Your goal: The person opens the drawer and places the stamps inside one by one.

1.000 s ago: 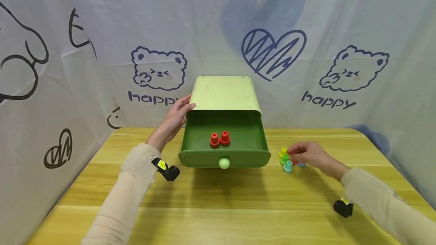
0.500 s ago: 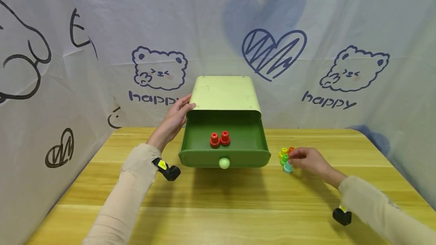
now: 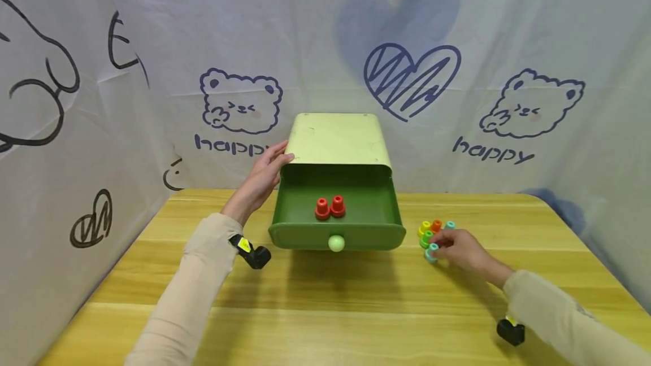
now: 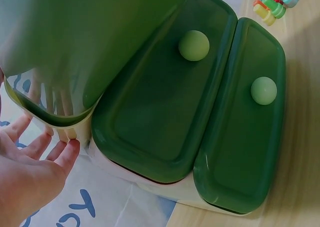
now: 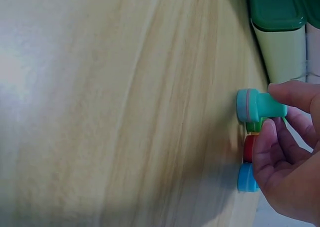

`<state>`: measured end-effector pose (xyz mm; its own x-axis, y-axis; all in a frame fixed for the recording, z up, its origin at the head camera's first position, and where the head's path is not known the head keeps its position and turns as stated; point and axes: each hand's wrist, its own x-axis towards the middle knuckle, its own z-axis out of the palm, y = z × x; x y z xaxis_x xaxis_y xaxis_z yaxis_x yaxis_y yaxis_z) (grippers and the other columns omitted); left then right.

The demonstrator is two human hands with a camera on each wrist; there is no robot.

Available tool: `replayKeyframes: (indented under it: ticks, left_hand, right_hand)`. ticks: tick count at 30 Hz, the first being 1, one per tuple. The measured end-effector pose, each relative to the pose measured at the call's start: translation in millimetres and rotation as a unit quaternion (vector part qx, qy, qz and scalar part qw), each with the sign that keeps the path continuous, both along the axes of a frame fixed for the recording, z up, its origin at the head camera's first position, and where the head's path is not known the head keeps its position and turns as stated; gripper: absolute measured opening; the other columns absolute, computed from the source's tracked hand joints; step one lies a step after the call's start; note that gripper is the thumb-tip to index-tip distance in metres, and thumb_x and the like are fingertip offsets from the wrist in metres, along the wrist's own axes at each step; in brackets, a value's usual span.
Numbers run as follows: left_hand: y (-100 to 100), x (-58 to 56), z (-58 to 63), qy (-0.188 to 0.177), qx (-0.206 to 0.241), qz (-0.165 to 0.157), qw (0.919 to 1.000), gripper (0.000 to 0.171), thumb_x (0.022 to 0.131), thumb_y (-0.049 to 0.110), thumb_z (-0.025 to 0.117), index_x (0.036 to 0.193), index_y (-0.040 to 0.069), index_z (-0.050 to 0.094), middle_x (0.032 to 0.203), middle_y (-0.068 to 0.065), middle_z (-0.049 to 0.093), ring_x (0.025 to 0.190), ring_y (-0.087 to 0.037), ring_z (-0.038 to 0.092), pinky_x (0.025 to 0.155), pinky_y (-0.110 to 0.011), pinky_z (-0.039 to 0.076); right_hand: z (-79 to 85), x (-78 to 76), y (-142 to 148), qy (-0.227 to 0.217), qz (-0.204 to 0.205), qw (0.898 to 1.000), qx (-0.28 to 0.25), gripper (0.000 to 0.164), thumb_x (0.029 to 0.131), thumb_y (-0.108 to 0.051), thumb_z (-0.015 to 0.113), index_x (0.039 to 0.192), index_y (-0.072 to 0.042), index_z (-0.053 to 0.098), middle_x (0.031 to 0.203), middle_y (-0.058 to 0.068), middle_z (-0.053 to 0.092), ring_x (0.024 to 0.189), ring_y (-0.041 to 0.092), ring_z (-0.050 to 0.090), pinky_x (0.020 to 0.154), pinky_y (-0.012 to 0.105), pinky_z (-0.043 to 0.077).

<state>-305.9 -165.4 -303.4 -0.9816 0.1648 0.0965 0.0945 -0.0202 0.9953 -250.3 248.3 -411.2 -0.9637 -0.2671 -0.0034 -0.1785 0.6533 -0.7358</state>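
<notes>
My left hand (image 3: 256,182) rests against the left side of the cream and green drawer cabinet (image 3: 338,137), thumb at its top edge. In the left wrist view the fingertips touch the cabinet's side. The top drawer (image 3: 292,202) stands pulled out, with two red toy stamps (image 3: 330,208) upright inside. At the right, my right hand (image 3: 465,250) pinches a teal stamp (image 5: 265,105) by its handle between thumb and fingers. Around it stand yellow (image 3: 424,228), orange-red (image 3: 436,225), light blue (image 3: 450,225) and green (image 3: 426,238) stamps. My hand covers part of the group.
Two lower drawers (image 4: 165,107) with round knobs are closed. Wooden table (image 3: 325,321) carries the cabinet, and a white printed cloth (image 3: 315,33) hangs behind and at both sides. Each wrist wears a small black camera (image 3: 254,255).
My right hand has moved a little toward the near side, from the back stamps to the teal one, and now grips it. The orange-red and light blue stamps came into sight. My left hand stayed.
</notes>
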Motion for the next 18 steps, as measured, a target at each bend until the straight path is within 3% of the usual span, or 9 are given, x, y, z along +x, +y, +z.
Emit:
replayKeyframes:
  ticks: [8,18]
  left_hand:
    - [-0.2,0.4,1.5,0.0,0.0,-0.001,1.0,0.065,0.098,0.023,0.052,0.154,0.01,0.022,0.158,-0.009,0.02,0.142,-0.025,0.022,0.116,-0.045,0.015]
    - [-0.3,1.2,1.7,0.002,-0.003,-0.001,1.0,0.065,0.098,0.023,0.052,0.154,0.011,0.021,0.158,-0.008,0.02,0.142,-0.025,0.022,0.116,-0.046,0.015]
  right_hand:
    - [-4.1,2.3,-2.7,-0.013,0.011,1.0,-0.006,0.02,0.079,-0.001,0.075,0.096,0.006,0.067,0.089,0.007,0.061,0.078,0.019,0.052,0.059,0.025,0.048]
    - [-10.0,3.6,-1.0,-0.005,0.014,1.0,-0.011,0.018,0.08,-0.004,0.076,0.094,0.003,0.066,0.09,0.006,0.061,0.078,0.019,0.052,0.061,0.026,0.049]
